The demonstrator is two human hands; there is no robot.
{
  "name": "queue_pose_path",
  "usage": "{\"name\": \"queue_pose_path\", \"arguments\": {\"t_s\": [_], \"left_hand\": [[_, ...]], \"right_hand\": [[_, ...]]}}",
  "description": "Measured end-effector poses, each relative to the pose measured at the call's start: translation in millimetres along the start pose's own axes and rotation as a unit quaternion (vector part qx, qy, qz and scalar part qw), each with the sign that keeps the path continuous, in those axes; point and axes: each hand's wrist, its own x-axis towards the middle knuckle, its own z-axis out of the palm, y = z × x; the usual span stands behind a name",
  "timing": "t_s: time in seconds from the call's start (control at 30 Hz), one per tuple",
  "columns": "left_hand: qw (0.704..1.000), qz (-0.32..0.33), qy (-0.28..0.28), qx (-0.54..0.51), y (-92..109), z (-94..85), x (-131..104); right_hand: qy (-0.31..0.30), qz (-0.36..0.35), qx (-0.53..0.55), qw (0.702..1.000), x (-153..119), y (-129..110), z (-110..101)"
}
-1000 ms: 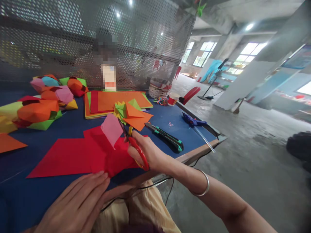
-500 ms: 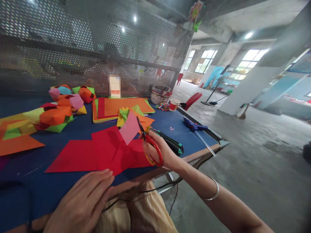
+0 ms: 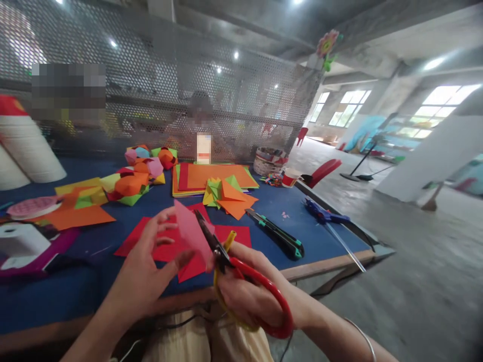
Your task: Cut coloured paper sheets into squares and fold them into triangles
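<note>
My right hand (image 3: pixel 247 296) grips red and yellow handled scissors (image 3: pixel 241 274), blades pointing up and left into a small pink paper piece (image 3: pixel 190 234). My left hand (image 3: pixel 149 269) pinches that pink piece from the left, thumb under it and fingers behind. Red paper sheets (image 3: pixel 230 234) lie on the blue table (image 3: pixel 94 291) just beyond both hands.
Folded coloured paper shapes (image 3: pixel 130 183) and a stack of orange sheets (image 3: pixel 215 176) lie further back. A green-black utility knife (image 3: pixel 277 234) and a blue glue gun (image 3: pixel 326 216) rest at the right. White rolls (image 3: pixel 26 146) stand far left before a perforated metal screen (image 3: pixel 169 90). A basket (image 3: pixel 269 160) and cup (image 3: pixel 290 177) sit at the far corner.
My left hand rose off the table edge and took hold of the pink piece. The scissors and right hand came closer to me. The view swung left and down.
</note>
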Motion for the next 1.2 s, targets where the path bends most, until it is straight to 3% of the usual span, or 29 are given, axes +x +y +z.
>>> {"name": "queue_pose_path", "arguments": {"t_s": [0.1,0.23,0.4,0.5,0.57,0.67,0.77,0.83,0.9,0.93,0.97,1.13,1.2], "left_hand": [[0.990,-0.087,-0.082,-0.080,3.5,-7.4,1.9],[0.972,-0.171,-0.106,-0.118,6.2,-13.5,-8.6],[0.972,-0.164,-0.107,-0.132,-1.4,-17.8,-10.0],[0.977,-0.153,-0.087,-0.120,-4.4,-18.4,-6.3],[0.979,-0.148,-0.081,-0.117,-0.4,-16.1,-6.2],[0.974,-0.164,-0.086,-0.132,14.7,-4.5,-12.1],[0.945,-0.224,-0.112,-0.211,27.9,15.5,-20.4],[0.938,-0.208,-0.147,-0.233,27.9,27.7,-23.1],[0.962,-0.126,-0.159,-0.183,20.3,33.9,-23.0],[0.976,-0.082,-0.146,-0.141,14.6,33.9,-22.4],[0.987,-0.047,-0.118,-0.096,8.2,31.9,-22.1],[0.994,0.033,0.004,0.108,-23.3,6.7,-29.7],[0.990,0.057,0.017,0.128,-33.6,0.0,-35.3]], "right_hand": [[-0.030,0.024,0.090,0.995,-5.5,4.3,1.7],[-0.094,0.012,0.158,0.983,-5.7,19.0,-1.7],[-0.097,-0.011,0.140,0.985,-7.3,25.8,-2.5],[-0.017,-0.024,0.090,0.996,-11.2,24.2,-4.4],[0.087,-0.019,0.028,0.996,-11.5,21.4,-8.0],[0.245,-0.064,-0.062,0.965,-8.1,17.9,-12.3],[0.264,-0.060,-0.097,0.958,-6.5,19.8,-11.2],[0.251,-0.044,-0.132,0.958,-8.9,21.7,-12.2],[0.280,-0.059,-0.246,0.926,-13.4,19.4,-22.0],[0.308,-0.066,-0.327,0.891,-16.1,15.9,-31.8],[0.340,-0.059,-0.430,0.834,-18.7,11.0,-44.9],[0.472,0.006,-0.555,0.685,-26.1,-12.6,-135.3],[0.480,0.058,-0.586,0.650,-25.9,-10.1,-164.6]]}}
